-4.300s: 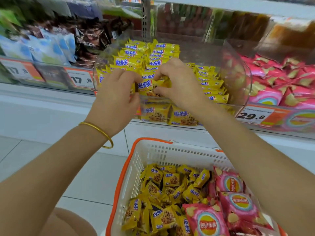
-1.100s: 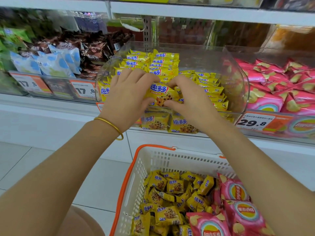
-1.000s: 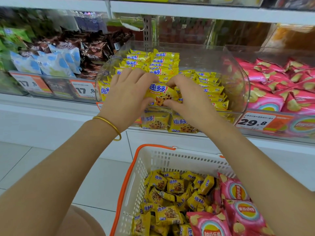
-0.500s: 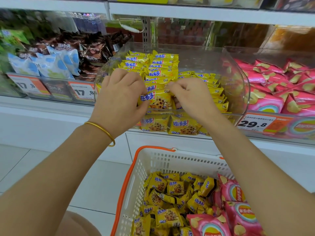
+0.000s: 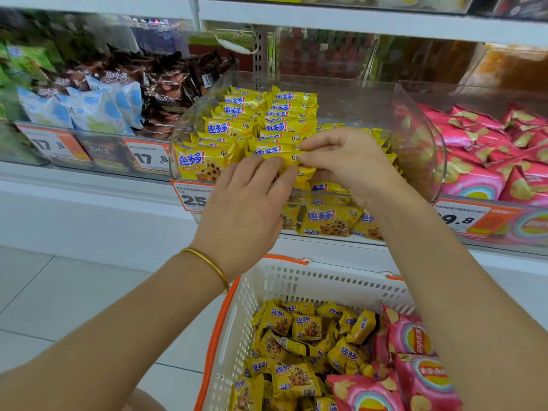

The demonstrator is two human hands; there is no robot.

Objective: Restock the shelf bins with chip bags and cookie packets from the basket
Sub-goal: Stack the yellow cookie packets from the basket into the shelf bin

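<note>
Head cam: both hands work at the front edge of the clear bin [image 5: 427, 137]. Right hand [image 5: 347, 164] pinches the right end of a yellow cookie packet [image 5: 278, 157] w/ thumb & curled fingers. Left hand [image 5: 246, 209] lies near-straight-fingered against its near face, thumb hidden; pressing, not clasping, as far as I see. Packet sits atop the middle row, prob. being squared up to stand face-out like the rows behind [image 5: 237, 126].

Bin's right side is lower, so there's room yet. Basket [image 5: 296, 283] stands below the shelf, under the forearms, w/ loose cookie packs [image 5: 305, 327] at its left and pink chip bags [image 5: 412, 339] at its right. Price tag [image 5: 192, 197] on the shelf lip is partly covered by the left hand. Bin's tall curved wall crowds the right wrist.
</note>
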